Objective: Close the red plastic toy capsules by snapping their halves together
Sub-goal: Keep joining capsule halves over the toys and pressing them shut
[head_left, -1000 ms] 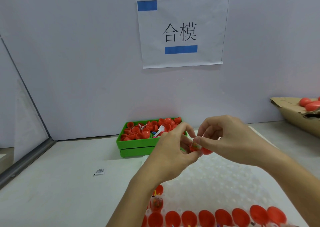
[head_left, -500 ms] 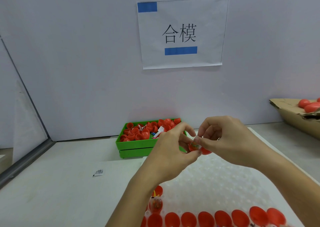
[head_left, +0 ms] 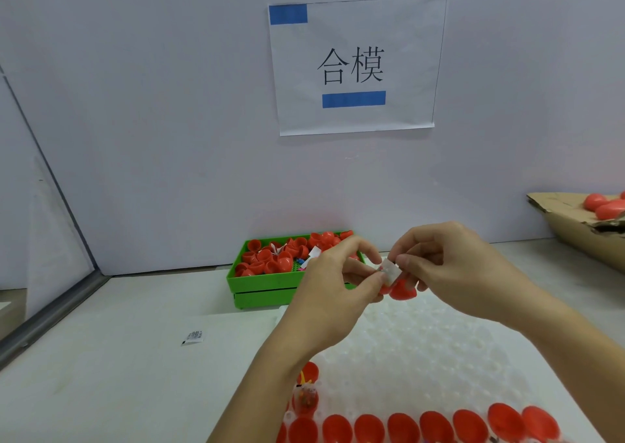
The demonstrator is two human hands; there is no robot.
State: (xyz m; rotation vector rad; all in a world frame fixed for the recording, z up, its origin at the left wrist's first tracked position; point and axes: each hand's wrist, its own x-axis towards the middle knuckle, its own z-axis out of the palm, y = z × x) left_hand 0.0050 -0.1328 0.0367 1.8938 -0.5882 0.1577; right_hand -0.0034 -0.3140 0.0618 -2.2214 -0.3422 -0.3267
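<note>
Red capsule half (head_left: 402, 290) pinched between left hand (head_left: 334, 293) and right hand (head_left: 453, 273), white paper slip (head_left: 389, 271) gripped at fingertips, above white bubble tray (head_left: 422, 351); behind, green bin (head_left: 263, 283) of red halves on desk (head_left: 101, 375).

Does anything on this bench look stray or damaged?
A small printed packet lies alone on the table, apart from the green tray. The cardboard box at right has a torn, ragged edge. Otherwise nothing stands out.

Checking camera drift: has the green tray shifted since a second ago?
No. The green tray keeps its spot below the wall sign, left of both hands.
</note>
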